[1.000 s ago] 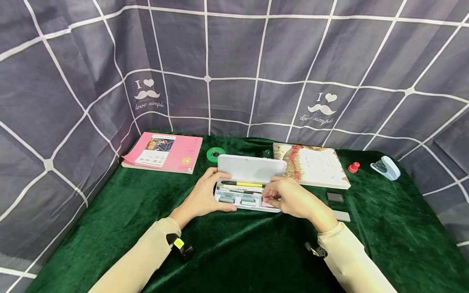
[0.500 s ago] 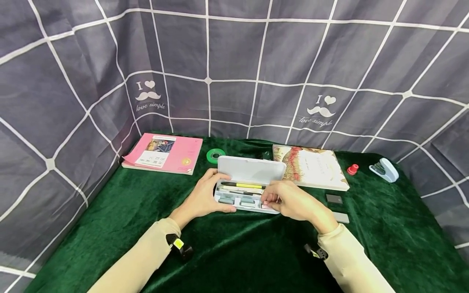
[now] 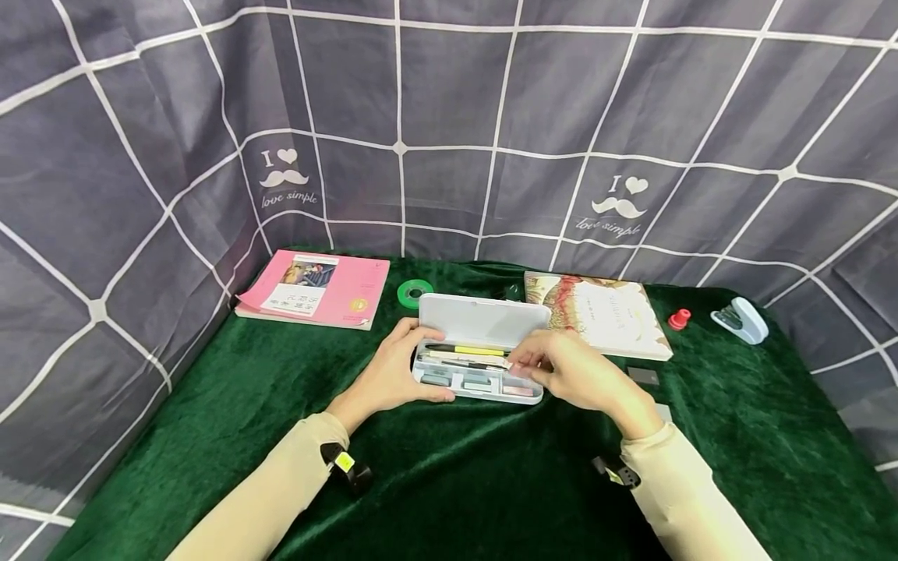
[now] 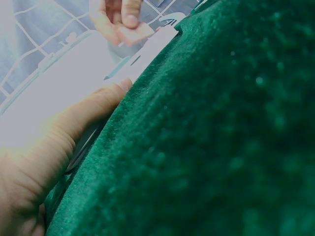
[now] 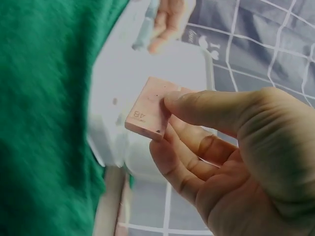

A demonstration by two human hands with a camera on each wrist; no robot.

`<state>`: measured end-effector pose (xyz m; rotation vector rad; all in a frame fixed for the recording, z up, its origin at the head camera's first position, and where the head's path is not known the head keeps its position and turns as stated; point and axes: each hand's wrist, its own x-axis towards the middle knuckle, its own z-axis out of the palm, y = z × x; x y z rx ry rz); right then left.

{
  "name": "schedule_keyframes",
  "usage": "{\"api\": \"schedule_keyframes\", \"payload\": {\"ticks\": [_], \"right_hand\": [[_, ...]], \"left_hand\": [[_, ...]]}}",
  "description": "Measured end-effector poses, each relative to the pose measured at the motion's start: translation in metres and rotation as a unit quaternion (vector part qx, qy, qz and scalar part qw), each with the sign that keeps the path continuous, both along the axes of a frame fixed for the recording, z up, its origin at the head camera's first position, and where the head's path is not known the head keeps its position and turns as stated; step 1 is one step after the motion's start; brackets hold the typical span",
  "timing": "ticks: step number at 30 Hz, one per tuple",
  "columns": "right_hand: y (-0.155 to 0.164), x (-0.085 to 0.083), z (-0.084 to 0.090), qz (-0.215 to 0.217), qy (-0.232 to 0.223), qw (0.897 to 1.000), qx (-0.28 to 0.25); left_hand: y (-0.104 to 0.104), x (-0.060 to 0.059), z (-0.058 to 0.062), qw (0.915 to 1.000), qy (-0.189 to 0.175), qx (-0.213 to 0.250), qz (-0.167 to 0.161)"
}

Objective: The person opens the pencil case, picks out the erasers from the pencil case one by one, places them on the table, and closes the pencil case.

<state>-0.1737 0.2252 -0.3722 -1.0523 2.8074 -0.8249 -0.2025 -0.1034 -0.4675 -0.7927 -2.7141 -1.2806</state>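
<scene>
Up close, right hand [image 5: 231, 162] pinches pink eraser [image 5: 147, 114]; left hand [image 3: 390, 375] grips case [image 3: 484, 323].

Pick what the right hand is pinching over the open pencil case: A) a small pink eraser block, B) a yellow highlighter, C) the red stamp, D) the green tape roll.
A: the right wrist view shows the right hand pinching a small pink eraser block between thumb and fingers, above the white pencil case.
</scene>
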Motion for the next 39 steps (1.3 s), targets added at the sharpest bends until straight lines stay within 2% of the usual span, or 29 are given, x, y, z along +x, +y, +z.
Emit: {"api": "schedule_keyframes", "payload": {"ticks": [9, 12, 15, 21, 25, 29, 34, 37, 39], "right_hand": [[0.05, 0.001, 0.032, -0.075, 0.05, 0.996, -0.009], [0.069, -0.002, 0.031, -0.111, 0.056, 0.992, 0.0], [0.083, -0.008, 0.022, -0.137, 0.035, 0.99, 0.011], [0.093, -0.022, -0.007, -0.129, -0.065, 0.989, 0.022], [0.092, -0.024, -0.013, -0.136, -0.112, 0.984, 0.038], [0.091, -0.022, -0.011, -0.146, -0.118, 0.981, 0.049], [0.09, -0.022, -0.007, -0.134, -0.115, 0.982, 0.06], [0.089, -0.018, 0.001, -0.132, -0.101, 0.985, 0.038], [0.084, -0.014, 0.008, -0.131, -0.097, 0.987, 0.0]], "left_hand": [[0.0, 0.0, 0.0, 1.0, -0.006, 0.002, -0.004], [0.0, 0.0, 0.001, 1.0, -0.006, 0.0, -0.003], [-0.001, 0.0, 0.001, 1.0, -0.006, -0.002, -0.001], [-0.001, 0.0, 0.0, 1.0, -0.005, 0.001, -0.002], [0.001, -0.001, 0.0, 1.0, -0.003, 0.002, -0.004], [0.001, -0.002, 0.002, 1.0, 0.0, 0.004, -0.005], [0.0, -0.001, 0.002, 1.0, -0.006, 0.006, -0.004], [0.0, 0.0, 0.001, 1.0, -0.006, 0.005, -0.004], [0.0, 0.0, 0.0, 1.0, -0.006, 0.004, -0.003]]}}
